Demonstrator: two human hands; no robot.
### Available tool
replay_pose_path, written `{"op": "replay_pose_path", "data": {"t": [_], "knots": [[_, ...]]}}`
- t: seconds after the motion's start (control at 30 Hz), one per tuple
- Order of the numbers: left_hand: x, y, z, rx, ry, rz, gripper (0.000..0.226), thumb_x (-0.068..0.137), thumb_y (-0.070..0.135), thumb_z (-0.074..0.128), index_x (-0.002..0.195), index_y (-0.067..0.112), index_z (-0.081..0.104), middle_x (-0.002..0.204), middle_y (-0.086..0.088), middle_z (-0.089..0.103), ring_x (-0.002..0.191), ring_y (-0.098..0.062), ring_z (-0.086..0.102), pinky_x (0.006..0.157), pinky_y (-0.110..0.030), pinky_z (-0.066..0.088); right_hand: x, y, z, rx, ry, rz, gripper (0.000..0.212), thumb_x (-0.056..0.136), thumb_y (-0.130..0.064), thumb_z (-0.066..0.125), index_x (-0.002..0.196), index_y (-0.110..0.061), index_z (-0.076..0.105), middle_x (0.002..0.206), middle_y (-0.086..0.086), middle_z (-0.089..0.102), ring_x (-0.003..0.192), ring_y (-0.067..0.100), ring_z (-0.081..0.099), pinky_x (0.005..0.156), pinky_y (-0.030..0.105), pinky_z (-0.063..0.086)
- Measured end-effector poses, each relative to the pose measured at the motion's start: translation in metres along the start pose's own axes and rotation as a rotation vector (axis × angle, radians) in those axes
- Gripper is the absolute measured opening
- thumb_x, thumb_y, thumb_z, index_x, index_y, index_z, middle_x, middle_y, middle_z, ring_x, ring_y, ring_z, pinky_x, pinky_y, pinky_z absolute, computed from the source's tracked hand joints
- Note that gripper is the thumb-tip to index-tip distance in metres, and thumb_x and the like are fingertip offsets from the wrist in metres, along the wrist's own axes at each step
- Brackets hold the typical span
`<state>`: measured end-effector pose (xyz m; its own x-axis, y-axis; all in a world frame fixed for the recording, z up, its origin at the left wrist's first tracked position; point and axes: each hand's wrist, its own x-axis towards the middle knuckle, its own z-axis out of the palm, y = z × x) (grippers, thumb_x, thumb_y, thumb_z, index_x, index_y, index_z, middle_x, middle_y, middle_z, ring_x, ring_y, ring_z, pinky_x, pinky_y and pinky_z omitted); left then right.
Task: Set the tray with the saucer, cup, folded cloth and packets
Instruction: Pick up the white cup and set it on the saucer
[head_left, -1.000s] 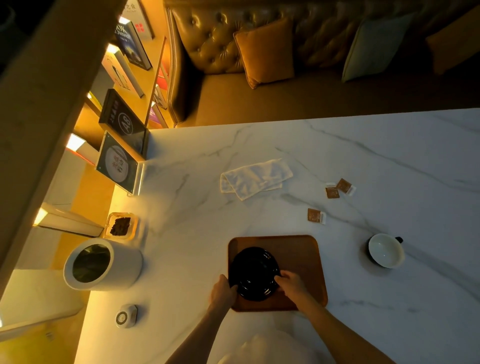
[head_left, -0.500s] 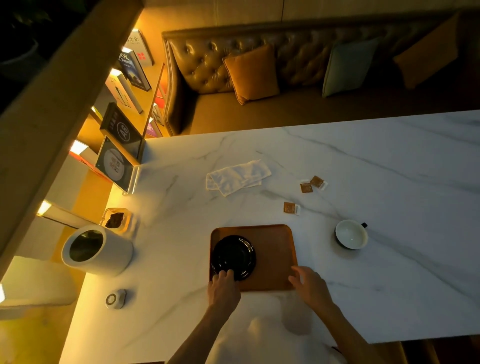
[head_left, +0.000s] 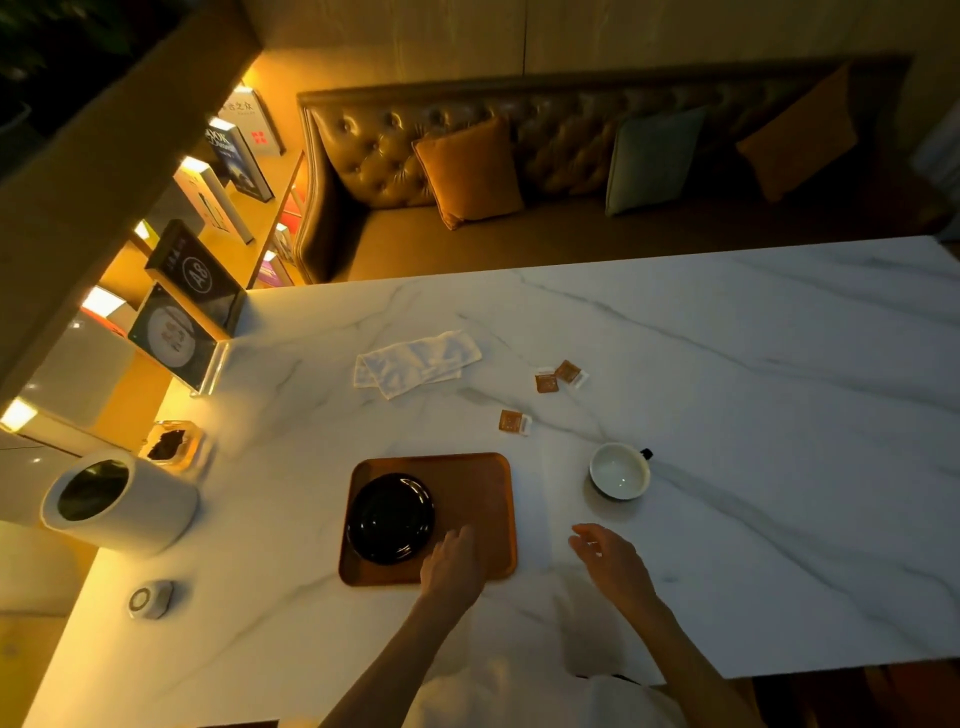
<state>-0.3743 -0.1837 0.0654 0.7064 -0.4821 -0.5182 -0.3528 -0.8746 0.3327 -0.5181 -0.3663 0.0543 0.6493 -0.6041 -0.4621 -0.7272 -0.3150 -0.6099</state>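
My left hand (head_left: 453, 566) lies over the near edge of the rounded brown wooden tray (head_left: 480, 499), fingers loosely spread and pinching nothing; whether the palm actually touches the wood I cannot tell. Just off its fingertips, to the left, the round glossy black saucer (head_left: 390, 518) sits flat on the tray's left half. My right hand (head_left: 610, 564) hangs over the white marble table (head_left: 753, 415) to the right of the tray, fingers parted and curled a little, empty. Beyond that hand and slightly right stands the small white-lined cup with a dark handle (head_left: 620, 471), upright on the marble and apart from the fingers. Farther out from both hands, one small brown paper packet (head_left: 511, 421) lies alone, and two more brown packets (head_left: 558, 376) lie close together past it. The folded white cloth (head_left: 417, 362) rests well beyond the left hand, on the bare marble (its folds look loose). Far to the left of my left hand stands a white cylindrical container (head_left: 119, 501).
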Motion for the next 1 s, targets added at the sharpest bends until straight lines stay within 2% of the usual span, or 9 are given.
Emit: {"op": "replay_pose_path", "data": {"t": [0.1, 0.2, 0.33, 0.53, 0.67, 0.77, 0.83, 0.9, 1.0], "knots": [[0.006, 0.028, 0.007, -0.032, -0.022, -0.010, 0.021, 0.095, 0.025, 0.043, 0.113, 0.017, 0.051, 0.118, -0.007, 0.060, 0.109, -0.031, 0.060, 0.084, -0.041, 0.049, 0.002, 0.024, -0.026, 0.036, 0.023, 0.038, 0.033, 0.093, -0.041, 0.053, 0.119, -0.023, 0.062, 0.117, 0.000, 0.068, 0.106, 0.016, 0.063, 0.091, 0.031, 0.049], [0.010, 0.053, 0.017, -0.085, -0.015, 0.001, 0.025, 0.098, 0.034, 0.038, 0.110, 0.016, 0.052, 0.115, -0.007, 0.063, 0.105, -0.028, 0.061, 0.084, -0.040, 0.049, 0.011, 0.048, -0.047, 0.032, 0.047, 0.064, 0.034, 0.094, -0.038, 0.053, 0.122, -0.021, 0.061, 0.119, 0.004, 0.067, 0.108, 0.019, 0.063, 0.093, 0.035, 0.049], [0.014, 0.078, 0.023, -0.162, -0.031, -0.030, 0.037, 0.100, 0.040, 0.038, 0.126, 0.017, 0.051, 0.126, -0.006, 0.060, 0.114, -0.026, 0.059, 0.088, -0.036, 0.045, 0.020, 0.064, -0.068, 0.046, 0.067, 0.107, 0.035, 0.094, -0.037, 0.053, 0.125, -0.020, 0.058, 0.121, 0.006, 0.065, 0.111, 0.023, 0.061, 0.092, 0.037, 0.048], [0.034, 0.103, 0.012, -0.264, -0.041, -0.069, 0.037, 0.100, 0.039, 0.041, 0.125, 0.015, 0.054, 0.123, -0.008, 0.064, 0.108, -0.027, 0.062, 0.089, -0.040, 0.052, 0.046, 0.070, -0.089, 0.103, 0.049, 0.124, 0.036, 0.095, -0.032, 0.053, 0.128, -0.017, 0.055, 0.126, 0.009, 0.063, 0.114, 0.025, 0.059, 0.094, 0.037, 0.046], [0.057, 0.127, 0.009, -0.259, -0.050, -0.063, 0.035, 0.100, 0.036, 0.041, 0.121, 0.013, 0.055, 0.120, -0.011, 0.065, 0.104, -0.029, 0.063, 0.088, -0.043, 0.054, 0.070, 0.065, -0.098, 0.051, 0.015, 0.143, 0.040, 0.096, -0.036, 0.049, 0.132, -0.019, 0.051, 0.126, 0.008, 0.064, 0.115, 0.027, 0.060, 0.094, 0.040, 0.047], [0.075, 0.150, 0.014, -0.255, -0.088, -0.062, 0.035, 0.099, 0.035, 0.042, 0.123, 0.012, 0.055, 0.123, -0.012, 0.064, 0.109, -0.031, 0.061, 0.090, -0.041, 0.052, 0.088, 0.061, -0.098, 0.048, -0.021, 0.171, 0.047, 0.096, -0.041, 0.048, 0.135, -0.016, 0.047, 0.127, 0.010, 0.063, 0.116, 0.029, 0.059, 0.094, 0.041, 0.046], [0.086, 0.164, 0.020, -0.263, -0.128, -0.066, 0.036, 0.099, 0.033, 0.043, 0.125, 0.010, 0.053, 0.127, -0.014, 0.062, 0.113, -0.032, 0.059, 0.094, -0.042, 0.050, 0.100, 0.059, -0.097, 0.067, -0.056, 0.214, 0.053, 0.096, -0.041, 0.047, 0.142, -0.014, 0.038, 0.134, 0.013, 0.057, 0.122, 0.032, 0.054, 0.098, 0.043, 0.043], [0.096, 0.179, 0.027, -0.264, -0.173, -0.071, 0.040, 0.100, 0.032, 0.044, 0.132, 0.009, 0.049, 0.132, -0.016, 0.059, 0.119, -0.033, 0.056, 0.099, -0.042, 0.048, 0.110, 0.060, -0.095, 0.128, -0.088, 0.253, 0.057, 0.097, -0.037, 0.046, 0.147, -0.016, 0.029, 0.141, 0.014, 0.051, 0.127, 0.034, 0.049, 0.102, 0.043, 0.040], [0.110, 0.195, 0.034, -0.280, -0.224, -0.050, 0.047, 0.100, 0.029, 0.044, 0.141, 0.008, 0.039, 0.140, -0.017, 0.053, 0.128, -0.034, 0.050, 0.104, -0.043, 0.042, 0.121, 0.062, -0.090, 0.238, -0.106, 0.265, 0.055, 0.098, -0.028, 0.046, 0.148, -0.018, 0.026, 0.143, 0.013, 0.047, 0.128, 0.034, 0.047, 0.103, 0.044, 0.040]]}}
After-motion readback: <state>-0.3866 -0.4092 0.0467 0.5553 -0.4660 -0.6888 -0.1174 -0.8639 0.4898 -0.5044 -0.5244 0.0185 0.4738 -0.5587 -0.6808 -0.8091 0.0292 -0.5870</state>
